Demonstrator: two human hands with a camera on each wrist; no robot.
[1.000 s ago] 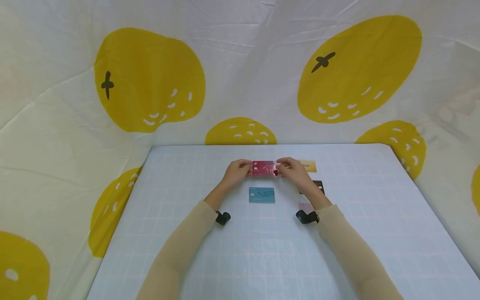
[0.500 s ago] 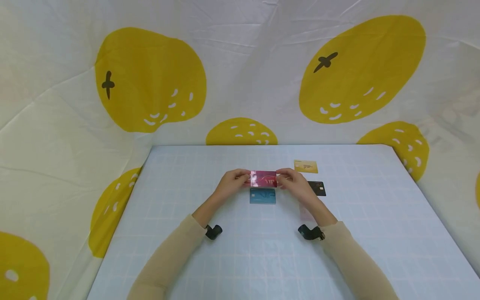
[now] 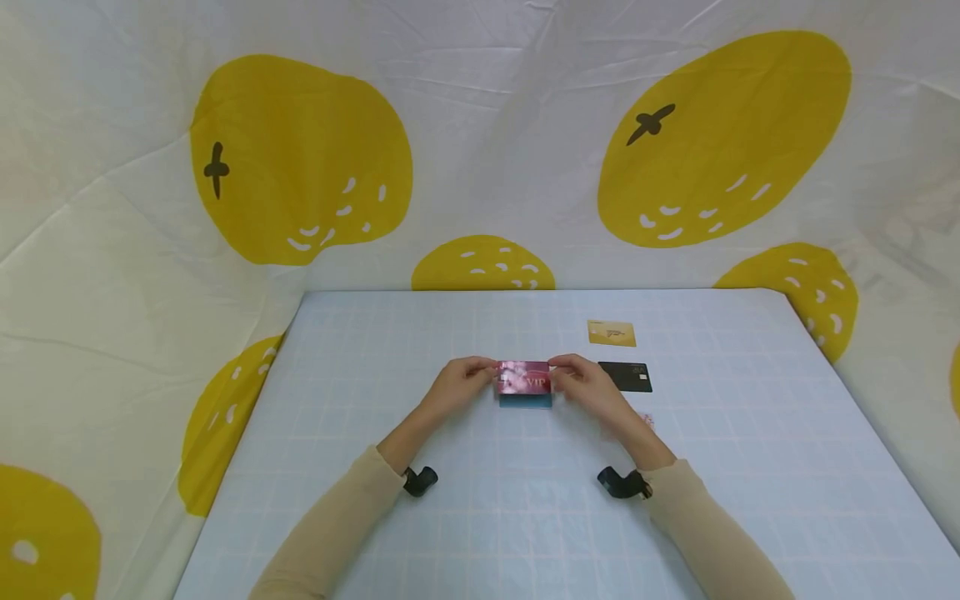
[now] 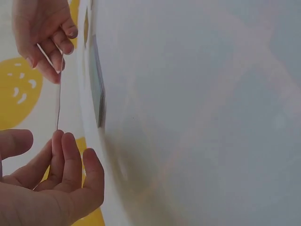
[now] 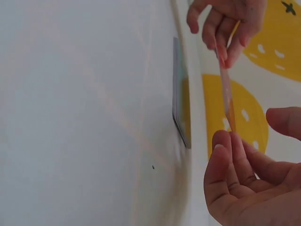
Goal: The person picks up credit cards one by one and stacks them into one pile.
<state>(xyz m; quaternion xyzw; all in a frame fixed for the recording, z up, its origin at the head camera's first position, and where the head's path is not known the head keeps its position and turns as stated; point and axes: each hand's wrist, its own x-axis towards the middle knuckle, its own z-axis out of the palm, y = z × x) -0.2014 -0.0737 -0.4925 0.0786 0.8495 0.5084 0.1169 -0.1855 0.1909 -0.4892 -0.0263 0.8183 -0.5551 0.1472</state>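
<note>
A red, glossy VIP card [image 3: 523,377] is held level between both hands in the head view. The left hand [image 3: 459,383] pinches its left short edge with the fingertips; the right hand [image 3: 588,387] grips the right short edge the same way. Directly below it on the table lies a blue card [image 3: 525,402], only its near strip showing past the red one. Seen nearly edge-on in the left wrist view, the red card [image 4: 58,106] is raised clear of the blue card [image 4: 98,84], whose side shows several layered edges, like a stack.
Right of the hands, a gold card [image 3: 611,333] lies farthest back, with a black card [image 3: 633,377] nearer. A pinkish card [image 3: 647,421] is mostly covered by the right forearm. A white cloth wall with yellow fruit prints [image 3: 300,158] stands behind the table [image 3: 487,517].
Both hands have brought the red card toward the person, from behind the blue card to over it. More of the black card now shows. The gold card has come out from behind the right hand.
</note>
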